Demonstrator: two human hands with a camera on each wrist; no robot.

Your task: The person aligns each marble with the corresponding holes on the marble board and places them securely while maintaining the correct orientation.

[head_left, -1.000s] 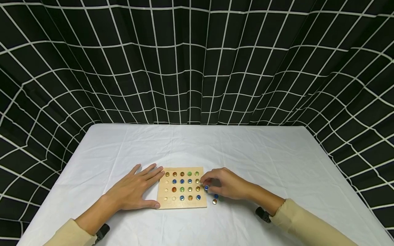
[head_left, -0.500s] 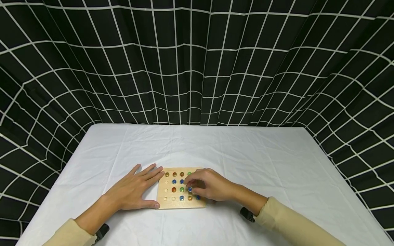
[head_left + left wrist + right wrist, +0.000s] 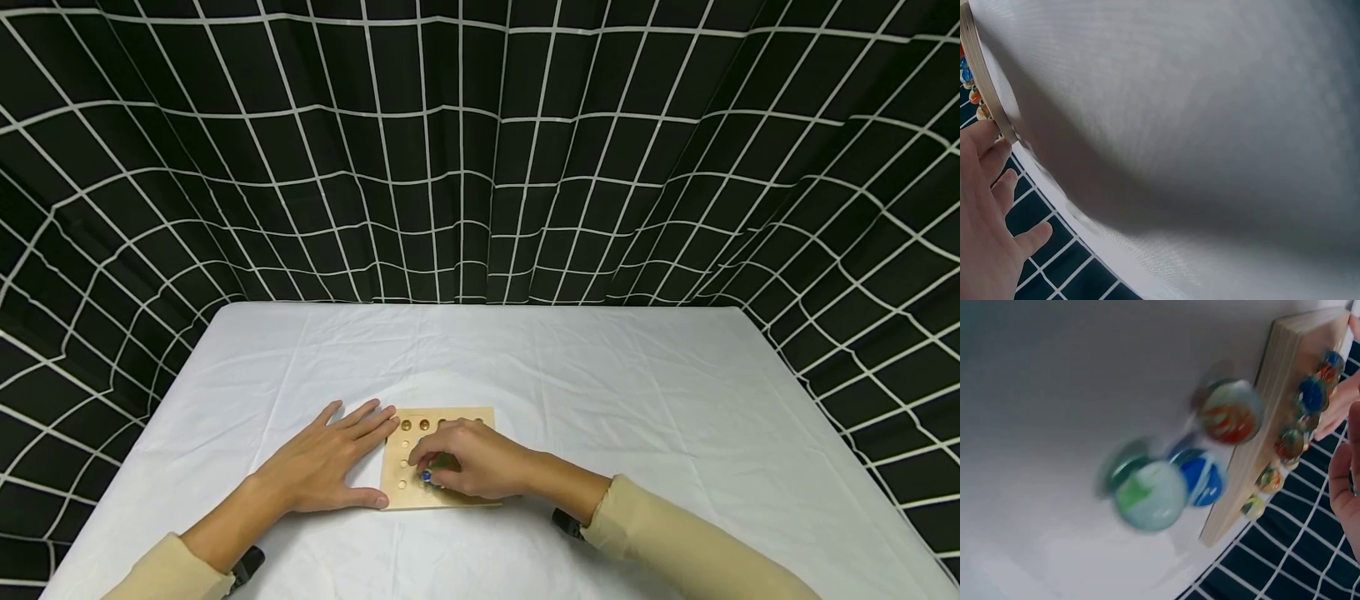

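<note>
A light wooden board (image 3: 397,498) with rows of round hollows lies on the white cloth, several glass marbles (image 3: 424,425) seated in it. My left hand (image 3: 330,458) lies flat with spread fingers, touching the board's left edge with fingertips and thumb. Over the lower left part of the board, my right hand (image 3: 476,458) pinches a blue marble (image 3: 426,476) between thumb and fingers, near the front row. Hollows in the left column show bare wood. The right hand covers much of the board's middle and right.
In the right wrist view, three loose marbles lie on the cloth beside the board: a white-green one (image 3: 1150,495), a blue one (image 3: 1202,480) and an orange-streaked one (image 3: 1232,412). A black curtain (image 3: 480,167) with white grid lines hangs behind the table (image 3: 637,358).
My right hand has carried the blue marble leftward from beside the board's right edge to over its lower left part. The left hand has stayed in place.
</note>
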